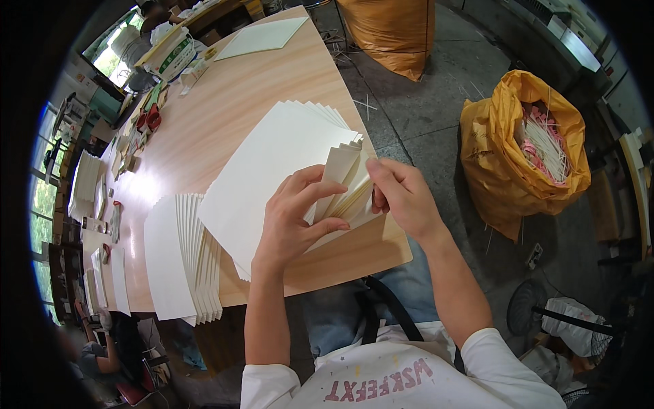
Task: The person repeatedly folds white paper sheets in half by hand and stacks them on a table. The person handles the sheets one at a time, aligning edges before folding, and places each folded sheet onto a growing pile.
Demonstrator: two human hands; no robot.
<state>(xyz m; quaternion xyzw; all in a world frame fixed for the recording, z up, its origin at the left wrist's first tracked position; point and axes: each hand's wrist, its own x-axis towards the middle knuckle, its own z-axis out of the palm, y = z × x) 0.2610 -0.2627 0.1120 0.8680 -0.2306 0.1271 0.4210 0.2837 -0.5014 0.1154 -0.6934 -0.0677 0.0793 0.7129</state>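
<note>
A fanned stack of large white paper sheets (272, 153) lies on the wooden table in front of me. At its right edge, narrow folded flaps (339, 165) stand up, overlapping one another. My left hand (296, 210) curves over these flaps, thumb and index finger well apart, the index finger lying across them. My right hand (407, 196) is closed at the stack's right edge, thumb on top and fingers curled under, gripping the sheet edges. Its lower fingers are partly hidden. A second fanned stack of folded white sheets (170, 255) rests to the left, overhanging the near edge.
The wooden table (300, 68) has red-handled scissors (151, 118) and small tools along its left side. White sheets (262, 37) lie at its far end. On the floor at right stand an orange sack (487, 160) of paper strips and a black fan (528, 305). Another person (102, 354) sits lower left.
</note>
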